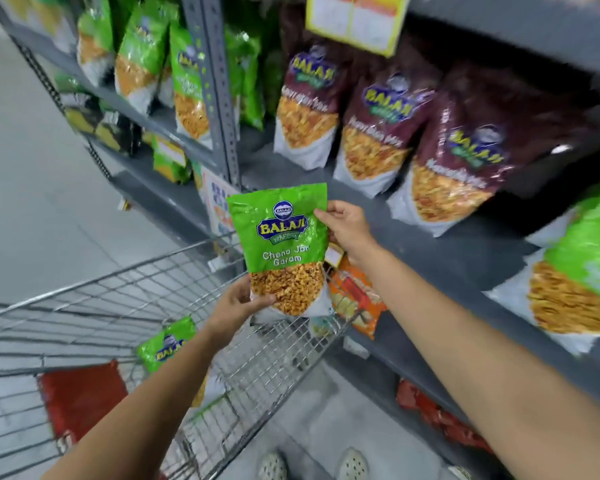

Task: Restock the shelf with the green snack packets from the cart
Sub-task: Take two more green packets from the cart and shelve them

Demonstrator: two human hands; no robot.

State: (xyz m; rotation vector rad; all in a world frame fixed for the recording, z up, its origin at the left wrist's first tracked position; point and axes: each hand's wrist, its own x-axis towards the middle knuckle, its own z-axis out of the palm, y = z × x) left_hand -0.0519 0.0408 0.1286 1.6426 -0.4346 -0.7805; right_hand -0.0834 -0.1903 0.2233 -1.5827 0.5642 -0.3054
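Note:
A green snack packet (282,244) marked "Chana Jor Garam" is held upright over the far corner of the wire cart (125,299), in front of the grey shelf (430,244). My left hand (238,303) grips its lower left corner. My right hand (343,226) pinches its upper right edge. Another green packet (168,344) lies in the cart, partly behind my left forearm. Green packets (142,53) stand on the shelf at upper left, and one (582,268) stands at the right edge.
Maroon snack packets (378,123) stand in a row on the shelf ahead, with bare shelf in front of them. A red bag (84,393) lies in the cart. Orange packets (354,296) sit on the lower shelf. A steel upright (219,88) divides the bays.

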